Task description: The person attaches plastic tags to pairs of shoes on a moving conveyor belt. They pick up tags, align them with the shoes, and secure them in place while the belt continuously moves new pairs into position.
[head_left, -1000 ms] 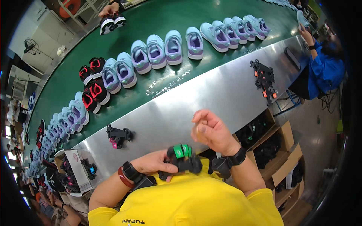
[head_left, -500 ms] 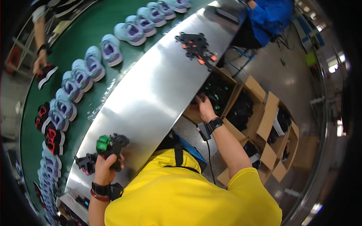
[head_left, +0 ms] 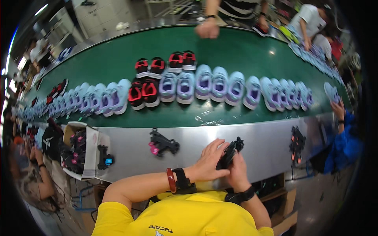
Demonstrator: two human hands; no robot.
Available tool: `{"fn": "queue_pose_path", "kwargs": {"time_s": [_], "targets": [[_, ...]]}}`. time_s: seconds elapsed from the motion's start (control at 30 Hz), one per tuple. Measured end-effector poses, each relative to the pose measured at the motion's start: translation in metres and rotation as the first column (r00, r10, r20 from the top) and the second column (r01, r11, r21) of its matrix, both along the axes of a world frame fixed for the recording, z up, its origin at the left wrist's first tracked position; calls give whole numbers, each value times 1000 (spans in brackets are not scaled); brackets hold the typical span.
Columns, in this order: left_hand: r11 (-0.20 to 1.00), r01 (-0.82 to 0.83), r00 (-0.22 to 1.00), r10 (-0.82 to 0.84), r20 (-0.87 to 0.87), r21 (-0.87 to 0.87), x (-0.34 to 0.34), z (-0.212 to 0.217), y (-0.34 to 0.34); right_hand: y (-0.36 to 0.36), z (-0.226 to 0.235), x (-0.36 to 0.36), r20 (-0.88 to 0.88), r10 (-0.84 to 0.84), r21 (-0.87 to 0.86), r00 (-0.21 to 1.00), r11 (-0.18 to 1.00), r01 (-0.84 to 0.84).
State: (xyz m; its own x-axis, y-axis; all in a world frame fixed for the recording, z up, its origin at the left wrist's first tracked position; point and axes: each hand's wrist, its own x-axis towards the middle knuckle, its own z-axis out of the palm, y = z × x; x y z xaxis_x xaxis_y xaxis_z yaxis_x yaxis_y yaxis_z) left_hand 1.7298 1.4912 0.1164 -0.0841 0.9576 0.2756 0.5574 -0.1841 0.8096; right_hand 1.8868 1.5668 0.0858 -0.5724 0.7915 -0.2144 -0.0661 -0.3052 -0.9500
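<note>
In front of my chest, over the near edge of the metal table, my left hand [head_left: 208,158] and my right hand [head_left: 238,171] meet around a black plastic piece [head_left: 227,155]. My left fingers lie along its left side with the thumb across below. My right hand closes on it from the right; its knobbly dark end sticks out above the fingers. Whether it is one piece or a stack, I cannot make out. Left of my hands, a similar black piece with a pink tag [head_left: 163,142] lies on the metal table [head_left: 197,135].
Beyond the table runs a green belt [head_left: 236,45] with rows of light-blue shoes [head_left: 236,88] and black-red shoes [head_left: 150,92]. A carton [head_left: 91,153] of black pieces stands left, an orange-tagged piece [head_left: 297,145] lies right. Another person's hand [head_left: 208,30] is across the belt. Cartons [head_left: 289,202] stand below right.
My view has turned to face the belt. My right hand has left the carton of pieces and joined my left hand at the black piece in front of me.
</note>
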Motion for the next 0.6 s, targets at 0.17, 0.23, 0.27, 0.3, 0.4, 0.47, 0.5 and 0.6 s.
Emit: {"fn": "queue_pose_path", "kwargs": {"time_s": [0.17, 0.23, 0.27, 0.3, 0.4, 0.47, 0.5, 0.6], "targets": [[986, -168, 984, 167, -64, -11, -128, 23, -46, 41, 40, -12, 780, -156, 588, 606, 513, -625], [925, -379, 914, 371, -165, -19, -190, 25, -65, 52, 44, -18, 768, -166, 616, 619, 457, -642], [894, -447, 871, 429, -238, -26, -219, 30, -74, 58, 45, -19, 772, -122, 599, 624, 470, -648], [874, -486, 837, 460, -297, -15, -249, 30, -83, 62, 50, -19, 777, -89, 581, 623, 482, -656], [850, -523, 793, 459, -402, -62, -308, 26, -93, 81, 69, -25, 791, 76, 442, 608, 616, -652], [894, -442, 788, 350, -507, -69, -328, 21, -77, 84, 99, -33, 810, 75, 306, 581, 792, -529], [906, -413, 774, 299, -559, -87, -338, 16, -77, 86, 115, -54, 822, 154, 230, 548, 792, -566], [893, -376, 792, 171, -586, -248, -357, 19, -83, 67, 172, -162, 822, 482, -182, 302, 726, -663]]}}
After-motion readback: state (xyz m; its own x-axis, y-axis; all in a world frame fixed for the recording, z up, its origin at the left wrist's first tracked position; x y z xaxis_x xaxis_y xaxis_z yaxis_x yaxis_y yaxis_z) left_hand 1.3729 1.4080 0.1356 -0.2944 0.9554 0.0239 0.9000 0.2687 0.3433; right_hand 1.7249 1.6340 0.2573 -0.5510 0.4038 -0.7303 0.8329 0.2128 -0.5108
